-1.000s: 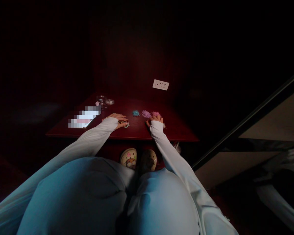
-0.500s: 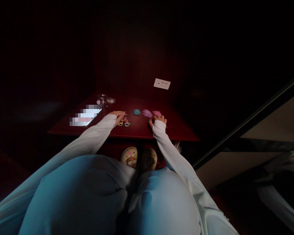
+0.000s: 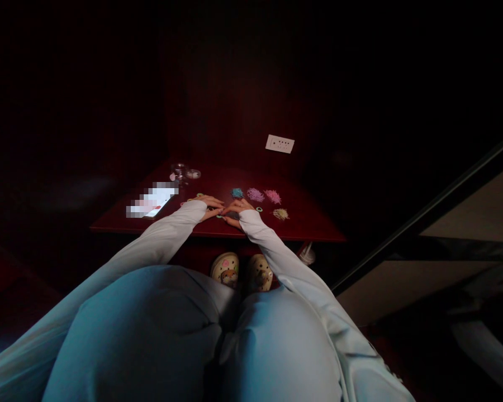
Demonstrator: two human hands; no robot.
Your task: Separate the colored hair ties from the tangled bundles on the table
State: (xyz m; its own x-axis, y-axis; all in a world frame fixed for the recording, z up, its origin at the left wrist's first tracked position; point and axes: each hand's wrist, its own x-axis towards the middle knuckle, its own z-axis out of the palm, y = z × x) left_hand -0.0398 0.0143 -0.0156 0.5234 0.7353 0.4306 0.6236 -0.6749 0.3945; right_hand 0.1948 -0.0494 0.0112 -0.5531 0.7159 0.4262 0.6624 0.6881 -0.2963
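Note:
My left hand (image 3: 210,205) lies on the dark red table (image 3: 310,229) with its fingers stretched out over several small coloured rings (image 3: 220,215). My right hand (image 3: 236,210) rests beside it, fingers extended and nearly touching the left fingertips above the same rings. Past the hands sit small heaps of tiny bits: a blue heap (image 3: 236,192), a purple heap (image 3: 255,195), a pink heap (image 3: 272,196) and a yellowish heap (image 3: 280,214). One green ring (image 3: 259,209) lies just right of my right hand. Whether either hand pinches a ring is too small to see.
A blurred flat object (image 3: 151,202) lies at the table's left. A small glass jar (image 3: 178,170) and its lid (image 3: 193,174) stand at the back. A white wall socket (image 3: 280,144) is behind. My two slippers (image 3: 242,270) show under the table's front edge.
My right hand left the pink heap and slid left to meet my left hand over the rings. A yellowish heap now shows where the right hand was.

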